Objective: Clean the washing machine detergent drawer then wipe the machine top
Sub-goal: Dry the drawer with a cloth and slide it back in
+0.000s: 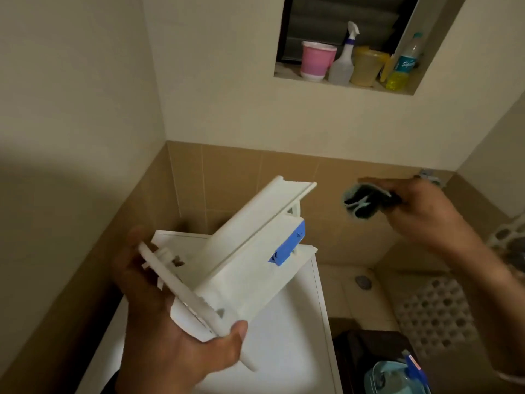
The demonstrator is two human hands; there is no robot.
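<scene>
Nearest, the left hand grips the white detergent drawer by its front panel, thumb curled over the panel's near edge and fingers behind it. The drawer is out of the machine and held in the air, tilted so its body slopes up and away to the right. A blue insert shows on its right side, toward the far end.

Beneath the drawer lies the white top of the washing machine, running from near to far along the left wall. To the right of the machine, low and near, sit a dark bin and a pale blue container, partly cut off by the frame. A white perforated basket stands further right.

Farther off and to the right, the right hand is raised clear of the drawer, its fingers pinching a small dark scrubbing cloth with a pale edge; it is blurred.

Beyond, tan tiles cover the lower wall. High on the far wall, a recessed ledge holds a pink cup, a clear spray bottle, a yellow jug and a bottle of yellow liquid, side by side.
</scene>
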